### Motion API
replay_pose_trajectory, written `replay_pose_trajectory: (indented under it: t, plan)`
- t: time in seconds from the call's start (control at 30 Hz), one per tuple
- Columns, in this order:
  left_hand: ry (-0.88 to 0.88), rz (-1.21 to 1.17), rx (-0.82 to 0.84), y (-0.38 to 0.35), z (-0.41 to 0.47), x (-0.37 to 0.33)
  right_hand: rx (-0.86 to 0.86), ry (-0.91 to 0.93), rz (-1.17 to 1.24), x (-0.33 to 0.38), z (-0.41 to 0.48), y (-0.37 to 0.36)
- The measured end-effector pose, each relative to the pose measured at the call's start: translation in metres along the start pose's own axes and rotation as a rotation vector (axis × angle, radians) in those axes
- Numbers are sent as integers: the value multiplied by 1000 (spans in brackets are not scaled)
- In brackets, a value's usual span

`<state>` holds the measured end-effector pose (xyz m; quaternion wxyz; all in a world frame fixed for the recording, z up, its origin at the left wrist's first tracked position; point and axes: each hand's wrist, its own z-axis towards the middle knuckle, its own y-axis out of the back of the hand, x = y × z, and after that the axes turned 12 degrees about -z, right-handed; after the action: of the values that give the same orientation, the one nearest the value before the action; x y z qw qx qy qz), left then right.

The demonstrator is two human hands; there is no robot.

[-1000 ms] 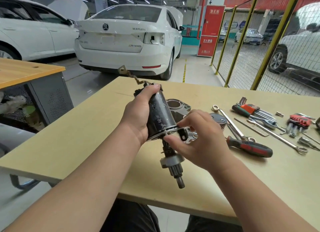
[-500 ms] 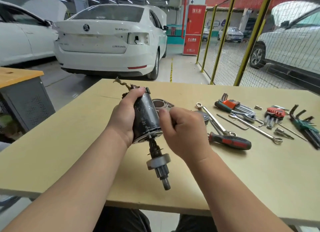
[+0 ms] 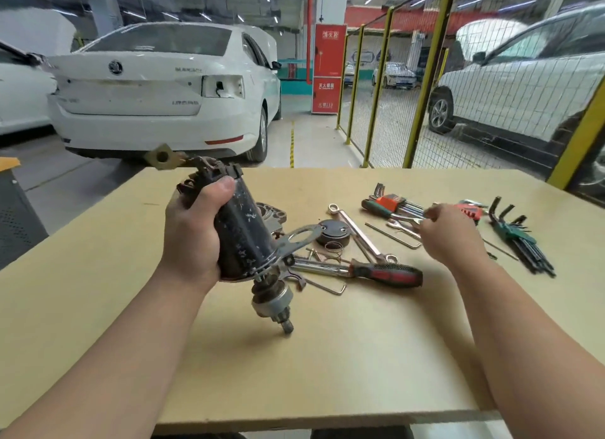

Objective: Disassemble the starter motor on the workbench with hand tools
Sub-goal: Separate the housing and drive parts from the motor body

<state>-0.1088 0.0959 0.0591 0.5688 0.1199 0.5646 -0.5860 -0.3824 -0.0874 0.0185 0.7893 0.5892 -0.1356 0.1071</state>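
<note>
1. Tilting toward the upper left of the frame, the starter motor (image 3: 242,232) is held in mid-air above the workbench (image 3: 327,356), left of centre.
2. Its dark cylindrical body is gripped by the left hand (image 3: 191,239): the thumb is laid across the upper part of the cylinder and the fingers are wrapped round the far side, out of sight.
3. The left forearm is stretched up from the lower left corner, with the wrist bent slightly inward.
4. The pinion shaft (image 3: 284,324) is pointed down toward the bench, and a thin metal plate (image 3: 299,242) is seen jutting to the right from the lower end of the body.
5. The right hand (image 3: 453,239) is extended to the right of centre, palm down, with the fingers reaching over the wrenches beside the red hex key set (image 3: 389,204).
6. The right fingertips are blurred, so it cannot be told whether anything is pinched between them.
7. A red-and-black screwdriver (image 3: 386,272) is laid on the bench between the two hands, and a green hex key set (image 3: 520,239) is spread just right of the right hand.
</note>
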Motion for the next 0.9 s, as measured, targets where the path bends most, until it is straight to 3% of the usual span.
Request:
replay_pose_trajectory:
  t: [0.17,0.4,0.57,0.9]
  plan:
    - [-75,161,206,-22,2,0,158,116,-309,0,9,-22]
    - [-92,218,218,-29,0,-2,140,272,-592,24,9,-27]
    - [-44,146,213,-24,-1,-4,31,265,-304,21,9,-23]
    - [-46,81,158,-14,-4,-6,84,209,-173,-2,4,-20]
